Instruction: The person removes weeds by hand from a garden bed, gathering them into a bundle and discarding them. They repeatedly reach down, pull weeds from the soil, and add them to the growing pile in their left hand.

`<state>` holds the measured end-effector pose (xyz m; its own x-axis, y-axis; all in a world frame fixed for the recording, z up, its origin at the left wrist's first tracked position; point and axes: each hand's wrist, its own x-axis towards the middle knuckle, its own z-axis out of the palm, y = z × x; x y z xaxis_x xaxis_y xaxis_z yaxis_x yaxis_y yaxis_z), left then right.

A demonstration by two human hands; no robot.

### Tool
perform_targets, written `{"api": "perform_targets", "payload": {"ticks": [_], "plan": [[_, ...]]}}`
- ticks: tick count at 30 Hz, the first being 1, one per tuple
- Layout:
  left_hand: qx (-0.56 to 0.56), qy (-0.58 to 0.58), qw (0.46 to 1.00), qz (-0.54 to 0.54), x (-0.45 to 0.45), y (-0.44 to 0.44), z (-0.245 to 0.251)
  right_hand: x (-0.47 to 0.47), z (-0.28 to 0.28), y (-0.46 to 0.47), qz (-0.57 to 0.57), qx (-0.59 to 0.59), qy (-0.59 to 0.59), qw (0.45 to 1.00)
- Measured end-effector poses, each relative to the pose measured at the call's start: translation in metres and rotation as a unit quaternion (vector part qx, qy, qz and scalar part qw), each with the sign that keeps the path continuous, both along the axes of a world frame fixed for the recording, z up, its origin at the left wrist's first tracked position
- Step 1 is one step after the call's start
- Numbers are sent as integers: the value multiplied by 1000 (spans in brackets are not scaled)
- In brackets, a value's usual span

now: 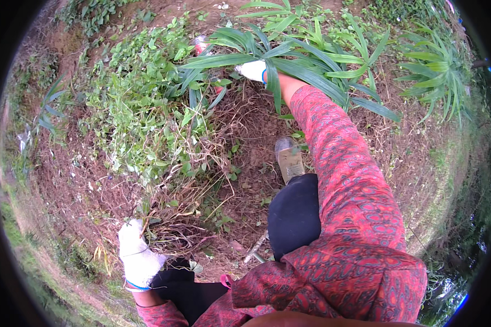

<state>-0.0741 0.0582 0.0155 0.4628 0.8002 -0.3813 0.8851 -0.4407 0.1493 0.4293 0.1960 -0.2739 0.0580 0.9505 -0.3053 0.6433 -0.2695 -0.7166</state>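
Note:
My left hand (pixel 140 257), in a white knit glove with a blue cuff edge, is at the lower left against a clump of dry stems and roots (pixel 176 235); its fingers are partly hidden by the stems. At the top centre my right hand (pixel 252 70), also in a white glove, reaches among long green blade-like leaves (pixel 302 67), its fingertips out of clear sight. Just left of it a red object (pixel 201 45) shows partly between leaves. A pile of leafy green vines (pixel 135 110) lies between the two hands.
My shoe (pixel 289 159) stands on brown soil strewn with dry stems. A pale stick (pixel 255 247) lies beside my knee. Another long-leaved plant (pixel 440 67) grows at the upper right. More green growth borders the ground on the right.

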Motion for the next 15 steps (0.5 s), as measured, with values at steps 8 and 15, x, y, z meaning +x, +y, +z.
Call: {"api": "perform_targets", "payload": {"ticks": [8,15], "plan": [[-42,12,999,-31,57,0,14,-38,99,-39,-49,60,374,924],[13,-153,987,-54,104,-7,9,-243,74,-103,340,218,309,861]]}}
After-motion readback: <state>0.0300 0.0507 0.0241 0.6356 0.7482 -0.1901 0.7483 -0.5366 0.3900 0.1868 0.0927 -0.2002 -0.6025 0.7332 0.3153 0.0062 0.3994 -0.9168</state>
